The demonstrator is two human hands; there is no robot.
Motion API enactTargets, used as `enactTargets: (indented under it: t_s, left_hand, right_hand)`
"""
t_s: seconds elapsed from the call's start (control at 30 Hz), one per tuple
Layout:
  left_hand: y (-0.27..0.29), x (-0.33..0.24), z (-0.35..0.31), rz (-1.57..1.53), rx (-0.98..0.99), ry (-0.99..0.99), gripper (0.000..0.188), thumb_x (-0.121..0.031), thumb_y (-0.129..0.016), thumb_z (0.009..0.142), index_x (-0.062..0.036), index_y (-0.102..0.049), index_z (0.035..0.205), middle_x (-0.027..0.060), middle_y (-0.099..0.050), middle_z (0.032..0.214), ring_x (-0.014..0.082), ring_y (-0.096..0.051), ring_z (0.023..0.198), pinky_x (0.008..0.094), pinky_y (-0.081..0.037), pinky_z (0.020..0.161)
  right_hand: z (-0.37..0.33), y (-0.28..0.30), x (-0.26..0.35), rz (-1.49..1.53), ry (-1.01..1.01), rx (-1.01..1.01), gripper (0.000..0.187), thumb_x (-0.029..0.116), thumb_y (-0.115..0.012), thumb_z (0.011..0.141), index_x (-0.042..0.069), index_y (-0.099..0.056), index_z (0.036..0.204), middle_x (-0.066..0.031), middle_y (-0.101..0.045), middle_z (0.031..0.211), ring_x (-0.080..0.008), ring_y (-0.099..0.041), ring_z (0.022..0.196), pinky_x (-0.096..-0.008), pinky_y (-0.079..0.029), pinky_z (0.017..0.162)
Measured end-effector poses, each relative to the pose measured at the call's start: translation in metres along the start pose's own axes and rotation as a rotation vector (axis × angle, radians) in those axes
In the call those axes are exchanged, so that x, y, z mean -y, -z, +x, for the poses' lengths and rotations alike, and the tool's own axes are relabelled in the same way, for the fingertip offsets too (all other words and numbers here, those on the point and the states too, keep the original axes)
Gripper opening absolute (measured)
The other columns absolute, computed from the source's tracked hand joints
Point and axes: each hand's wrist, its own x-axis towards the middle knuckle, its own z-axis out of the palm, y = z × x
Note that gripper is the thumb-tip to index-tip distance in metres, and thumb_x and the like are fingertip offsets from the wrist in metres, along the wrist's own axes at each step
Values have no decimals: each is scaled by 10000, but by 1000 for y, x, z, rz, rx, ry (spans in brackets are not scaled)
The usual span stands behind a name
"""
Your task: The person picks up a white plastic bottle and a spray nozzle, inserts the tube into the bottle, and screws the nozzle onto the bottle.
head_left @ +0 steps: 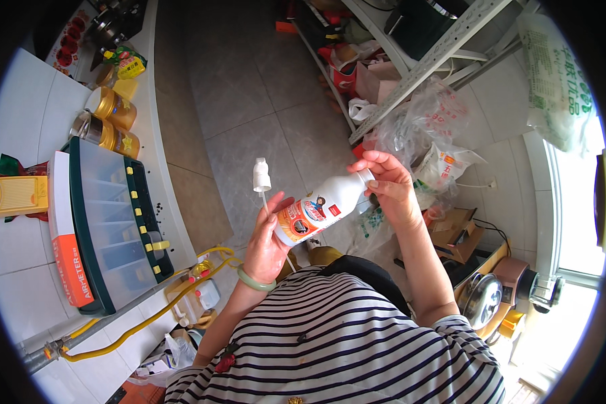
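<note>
1. Bottle [324,205]: in mid-air between both hands, tilted.
2. Left hand [266,248]: fingers around its base, plus the nozzle's [261,178] tube.
3. Right hand [392,193]: fingers pinching its neck.
4. Judged light, smooth, squeezable; grip lower body gently.

I am looking down on a grey tiled floor [242,87], where thin seams are dividing the large squares. On my left a white tabletop [153,128] is running along the room, and white wall tiles [20,242] are lining the far side of it. On my right a white metal shelf [427,62], its frame dotted with holes, is standing before a pale tiled wall [495,124]. Beyond that, a window [582,209] is letting in glaring white daylight.
</note>
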Motion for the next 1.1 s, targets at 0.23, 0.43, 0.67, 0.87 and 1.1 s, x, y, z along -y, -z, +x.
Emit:
enactTargets:
  t_s: [0.23,0.43,0.67,0.87,1.1]
  left_hand:
    - [-5,-6,0,147,-48,-136,426,-204,-357,990,-14,-348,1371,120,-443,1306,194,-473,1193,357,-389,1020]
    - [-2,-4,-2,277,-33,-174,422,-182,-348,989,2,-342,1369,121,-428,1333,188,-466,1198,335,-376,1018]
    - [-1,-3,-1,330,-27,-181,423,-181,-346,983,2,-343,1364,134,-406,1361,211,-451,1233,354,-377,1035]
    - [-1,-9,1,160,-76,-66,432,-251,-367,988,-34,-357,1361,104,-457,1300,206,-510,1159,377,-450,944]
    - [32,-7,7,-97,-39,215,421,-370,-403,977,-164,-385,1344,41,-496,1304,238,-560,1095,429,-533,797]
  right_hand:
    - [5,-1,-11,11,-73,-63,366,119,-491,878,86,-509,1242,-51,-640,1109,-91,-585,940,-213,-425,724]
    - [12,0,-25,77,-75,-135,327,164,-458,941,27,-503,1234,-90,-630,1026,-146,-600,891,-254,-476,748]
    - [11,-4,-24,73,-70,-131,340,186,-458,920,85,-513,1239,-24,-640,1015,-68,-568,887,-198,-368,679]
    - [13,-10,-16,71,-79,-126,378,123,-460,875,74,-500,1248,-47,-633,1119,-72,-554,956,-199,-358,670]
    - [20,-15,-13,89,-102,-21,466,6,-422,816,48,-475,1277,-149,-542,1284,-178,-554,1105,-235,-457,796]
